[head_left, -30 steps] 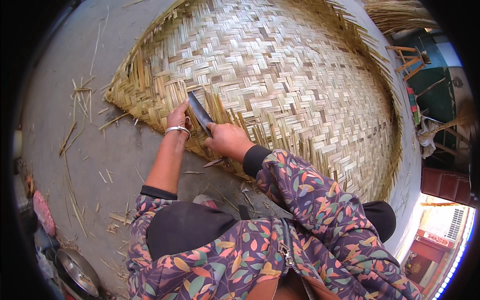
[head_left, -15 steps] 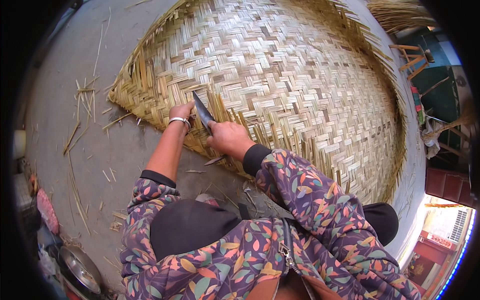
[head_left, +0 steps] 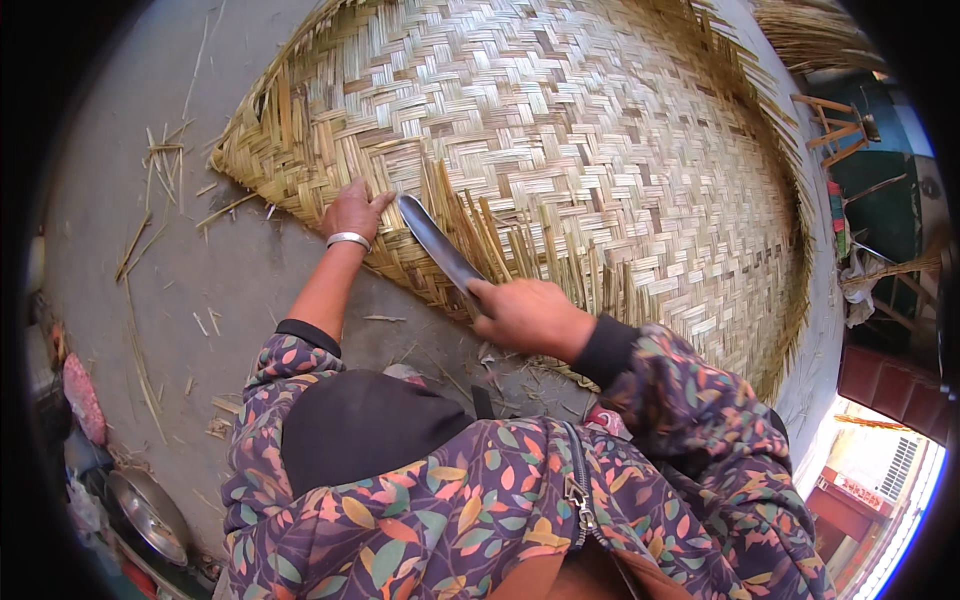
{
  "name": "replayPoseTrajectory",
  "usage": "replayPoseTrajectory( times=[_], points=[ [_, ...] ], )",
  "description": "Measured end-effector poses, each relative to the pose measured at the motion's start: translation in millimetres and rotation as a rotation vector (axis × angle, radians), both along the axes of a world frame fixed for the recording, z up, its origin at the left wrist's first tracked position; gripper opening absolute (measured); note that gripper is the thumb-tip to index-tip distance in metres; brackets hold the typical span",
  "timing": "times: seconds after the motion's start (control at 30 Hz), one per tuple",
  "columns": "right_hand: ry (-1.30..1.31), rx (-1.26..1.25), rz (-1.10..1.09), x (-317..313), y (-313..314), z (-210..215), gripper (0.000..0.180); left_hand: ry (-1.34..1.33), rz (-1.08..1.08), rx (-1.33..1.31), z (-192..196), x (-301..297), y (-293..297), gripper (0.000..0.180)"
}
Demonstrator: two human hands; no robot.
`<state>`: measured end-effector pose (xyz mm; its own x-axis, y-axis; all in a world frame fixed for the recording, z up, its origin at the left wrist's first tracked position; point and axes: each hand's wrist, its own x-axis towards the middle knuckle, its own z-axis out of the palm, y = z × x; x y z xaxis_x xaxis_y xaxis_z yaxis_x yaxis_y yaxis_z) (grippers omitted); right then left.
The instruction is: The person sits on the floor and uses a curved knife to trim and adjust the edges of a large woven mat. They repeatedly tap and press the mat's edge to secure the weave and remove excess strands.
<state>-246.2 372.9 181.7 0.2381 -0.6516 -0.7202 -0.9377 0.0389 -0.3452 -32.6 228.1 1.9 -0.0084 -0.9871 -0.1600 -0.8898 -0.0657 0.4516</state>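
One large woven mat [head_left: 560,150] lies flat on the concrete ground [head_left: 130,150], its near edge unfinished, with loose strip ends sticking out. The left hand [head_left: 352,210] rests open, palm down, on that near edge, apparently to pin the weave. The right hand [head_left: 528,315] is closed around the handle of one broad knife [head_left: 438,245], whose blade lies angled against the strip ends. A silver bangle [head_left: 348,240] circles the left wrist.

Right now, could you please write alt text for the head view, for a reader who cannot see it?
A person's right hand grips a broad metal blade against the edge of a large woven bamboo mat, while the left hand, with a silver bangle, presses the mat's rim. Loose strips litter the grey floor.
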Motion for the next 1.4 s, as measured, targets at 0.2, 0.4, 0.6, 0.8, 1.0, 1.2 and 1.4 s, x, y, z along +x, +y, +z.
replayPoseTrajectory(
  times=[0.2, 0.4, 0.6, 0.8, 1.0, 1.2, 1.4],
  points=[
    [-0.368, 0.245, -0.197, -53.4, 17.9, 37.5, 0.056, 0.212, 0.076, 0.128, -11.8, 6.6, -9.6, 0.039],
    [-0.815, 0.475, -0.458, -51.7, 30.4, 34.9, 0.058, 0.903, 0.076, 0.497, 3.5, -17.8, -10.3, 0.023],
    [-0.987, 0.388, -0.405, -36.5, 36.4, 26.4, 0.060, 0.976, 0.023, 0.925, 25.8, -8.2, -7.8, 0.017],
    [-0.841, 0.477, -0.578, -36.4, 24.1, 15.1, 0.061, 0.781, -0.030, 0.478, -4.1, -9.2, 4.5, 0.023],
    [-0.792, 0.278, -0.653, -27.1, -14.0, -35.6, 0.058, 0.999, 0.336, 0.379, -25.8, -20.1, 14.5, 0.023],
    [-0.361, 0.026, -0.343, -23.7, -40.9, -56.1, 0.055, 1.046, 0.320, 0.275, -30.0, -26.4, 22.6, 0.023],
    [-0.181, -0.061, -0.237, -9.3, -39.1, -39.6, 0.051, 1.170, 0.434, 0.343, -19.3, -24.7, 22.0, 0.029]
  ],
)
